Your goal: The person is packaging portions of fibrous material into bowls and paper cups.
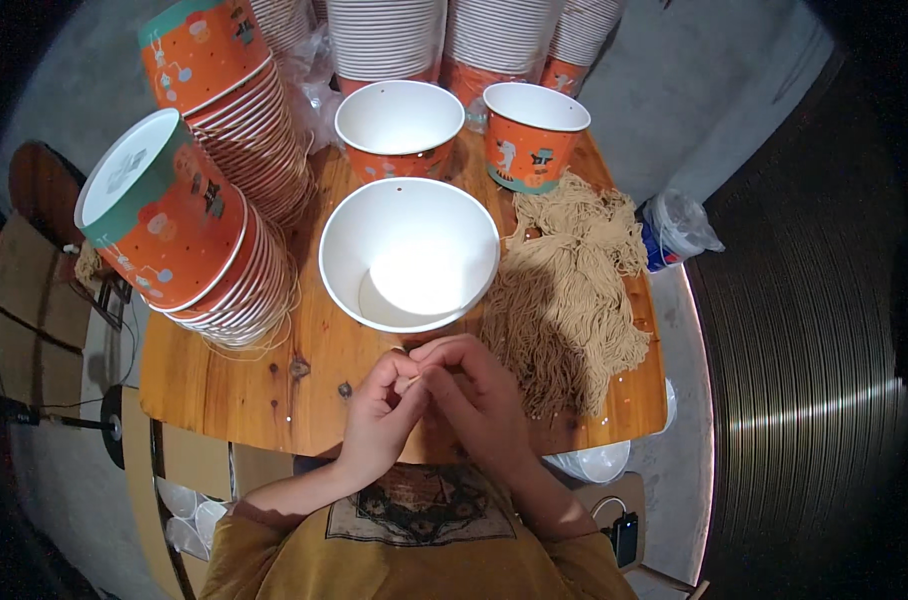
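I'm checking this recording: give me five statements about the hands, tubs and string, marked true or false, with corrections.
1. The left hand and right hand meet in front of the nearest upright tub. True.
2. That tub is packed with string. False: only its white inside shows.
3. A tan string bundle lies on the wooden table. True.
4. The right hand rests on the string bundle. False: its fingers meet the left hand's.
5. The near left tub stack is nested upside down. True.

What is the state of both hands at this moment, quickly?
Left hand: closed in a pinch; whether it holds anything cannot be told.
Right hand: also pinched closed, against the left; anything held cannot be told.
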{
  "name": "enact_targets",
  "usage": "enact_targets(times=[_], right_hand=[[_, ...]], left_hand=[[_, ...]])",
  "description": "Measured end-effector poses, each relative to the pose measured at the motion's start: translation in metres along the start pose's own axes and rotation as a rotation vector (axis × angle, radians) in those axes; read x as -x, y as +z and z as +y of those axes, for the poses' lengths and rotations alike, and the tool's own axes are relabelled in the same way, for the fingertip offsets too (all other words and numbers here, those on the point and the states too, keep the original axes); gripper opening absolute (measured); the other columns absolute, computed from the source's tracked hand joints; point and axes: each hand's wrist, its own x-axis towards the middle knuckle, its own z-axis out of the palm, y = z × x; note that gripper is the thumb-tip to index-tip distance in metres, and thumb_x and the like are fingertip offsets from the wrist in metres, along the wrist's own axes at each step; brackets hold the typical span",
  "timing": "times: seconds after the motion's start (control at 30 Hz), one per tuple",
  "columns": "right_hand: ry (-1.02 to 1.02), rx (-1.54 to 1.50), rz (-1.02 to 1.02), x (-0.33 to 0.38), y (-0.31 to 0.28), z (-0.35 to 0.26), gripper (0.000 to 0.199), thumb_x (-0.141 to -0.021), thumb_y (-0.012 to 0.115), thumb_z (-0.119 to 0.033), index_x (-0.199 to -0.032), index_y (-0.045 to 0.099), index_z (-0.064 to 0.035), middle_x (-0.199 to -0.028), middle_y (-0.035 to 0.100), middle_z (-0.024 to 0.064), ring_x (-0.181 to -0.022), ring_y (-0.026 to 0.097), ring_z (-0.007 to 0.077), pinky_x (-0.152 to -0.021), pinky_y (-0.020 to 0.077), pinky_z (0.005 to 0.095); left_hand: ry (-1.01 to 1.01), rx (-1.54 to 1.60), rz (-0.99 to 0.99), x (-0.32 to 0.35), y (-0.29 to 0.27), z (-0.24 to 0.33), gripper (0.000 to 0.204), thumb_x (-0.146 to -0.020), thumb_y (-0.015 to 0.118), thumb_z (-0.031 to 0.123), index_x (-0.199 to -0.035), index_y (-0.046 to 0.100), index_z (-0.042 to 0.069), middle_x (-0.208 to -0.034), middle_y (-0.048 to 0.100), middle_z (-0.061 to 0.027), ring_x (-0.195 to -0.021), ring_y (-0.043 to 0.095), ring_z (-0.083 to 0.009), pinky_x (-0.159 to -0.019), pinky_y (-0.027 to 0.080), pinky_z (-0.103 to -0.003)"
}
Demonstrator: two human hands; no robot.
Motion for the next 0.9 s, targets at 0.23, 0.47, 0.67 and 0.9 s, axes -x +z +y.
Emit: enact_targets(times=[0.23,0.47,0.67,0.9], right_hand=[[-0.009,0.025,0.064,0.0,0.004,0.003,0.01,-0.093,0.052,-0.008,-0.098,0.053,0.0009,-0.103,0.057,0.0092,-0.095,0.056,0.0136,-0.083,0.0449,0.0259],[-0.167,0.238,0.051,-0.002,0.003,0.004,0.008,-0.091,0.052,-0.008,-0.096,0.054,-0.0016,-0.099,0.058,0.0114,-0.09,0.059,0.0212,-0.08,0.0461,0.0298],[-0.021,0.442,0.078,0.007,0.005,-0.002,0.01,-0.09,0.056,-0.011,-0.098,0.054,-0.0041,-0.086,0.06,0.0105,-0.075,0.061,0.0206,-0.068,0.0485,0.0318],[-0.092,0.31,0.061,0.009,-0.001,0.001,0.017,-0.085,0.068,-0.015,-0.095,0.059,-0.0044,-0.072,0.059,0.0065,-0.057,0.055,0.0107,-0.054,0.0452,0.0267]], left_hand=[[0.265,-0.43,0.143,0.0,-0.008,-0.005,0.014,-0.089,0.057,0.001,-0.1,0.05,0.004,-0.085,0.053,0.0011,-0.076,0.049,-0.0059,-0.068,0.039,-0.018],[0.046,-0.297,0.006,0.004,-0.019,0.007,0.007,-0.095,0.05,0.008,-0.091,0.051,0.003,-0.075,0.054,-0.0008,-0.066,0.051,-0.0079,-0.059,0.042,-0.022],[0.134,-0.794,-0.106,0.001,-0.014,0.035,0.015,-0.097,0.048,0.014,-0.091,0.051,0.0,-0.077,0.052,-0.0088,-0.065,0.054,-0.0195,-0.059,0.044,-0.029],[0.289,-1.023,-0.201,-0.006,-0.016,0.052,0.012,-0.092,0.055,0.01,-0.09,0.051,-0.001,-0.08,0.052,-0.0155,-0.074,0.056,-0.0342,-0.063,0.045,-0.039]])
